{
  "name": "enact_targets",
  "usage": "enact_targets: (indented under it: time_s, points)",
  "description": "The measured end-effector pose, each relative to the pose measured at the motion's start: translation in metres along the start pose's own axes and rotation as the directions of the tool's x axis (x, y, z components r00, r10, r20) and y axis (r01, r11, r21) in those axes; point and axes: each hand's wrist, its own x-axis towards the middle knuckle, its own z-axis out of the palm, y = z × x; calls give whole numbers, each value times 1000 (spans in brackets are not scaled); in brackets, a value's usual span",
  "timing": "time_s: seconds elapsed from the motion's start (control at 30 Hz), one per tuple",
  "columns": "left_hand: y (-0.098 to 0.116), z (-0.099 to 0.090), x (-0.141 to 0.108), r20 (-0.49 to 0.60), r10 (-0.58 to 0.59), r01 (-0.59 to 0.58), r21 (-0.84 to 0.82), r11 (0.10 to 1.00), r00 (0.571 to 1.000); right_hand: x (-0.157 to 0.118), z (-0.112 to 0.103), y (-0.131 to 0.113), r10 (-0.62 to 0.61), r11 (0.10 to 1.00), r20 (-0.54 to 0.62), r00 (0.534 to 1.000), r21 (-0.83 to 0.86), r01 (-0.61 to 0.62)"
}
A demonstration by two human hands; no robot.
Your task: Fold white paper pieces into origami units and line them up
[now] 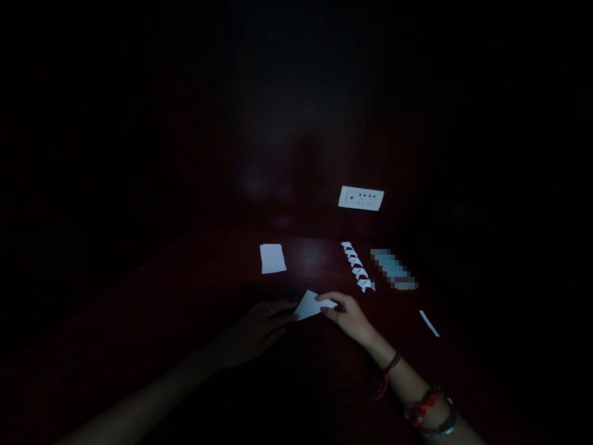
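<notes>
A white sheet of paper folded into a triangle lies on the dark red table between my hands, its peak pointing away from me. My right hand grips its right corner between thumb and fingers. At the left corner, the fingertips of my left hand touch the paper, with the fingers stretched out and apart. That hand is in deep shadow. Beyond the paper, a small stack of white paper lies to the left, and a row of several folded paper pieces runs to the right.
A blurred-out, phone-like flat object lies right of the folded row. Nearer me is a narrow white paper strip. A white socket panel is set in the dark upright surface behind the table. The surroundings are nearly black.
</notes>
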Motion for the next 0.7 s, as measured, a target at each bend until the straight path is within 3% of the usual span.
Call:
enact_targets:
  time_s: [0.13,0.27,0.5,0.6,0.7]
  points:
    - [2,-1,-5,-57,-10,8,-30,1000,998,0,1,-3,20,999,58,998,-45,-18]
    - [2,0,-6,-75,-11,8,-35,999,997,-1,-3,-5,-83,983,76,994,-158,94]
    - [-5,5,-6,-35,17,-18,-16,1000,999,-5,-8,-13,-222,921,372,901,-222,319]
    - [-5,6,-4,-16,38,-37,15,999,999,-6,-6,-12,-252,910,365,896,-225,348]
    - [1,4,-2,13,94,-94,42,995,996,-5,-4,-10,-228,917,306,924,-253,310]
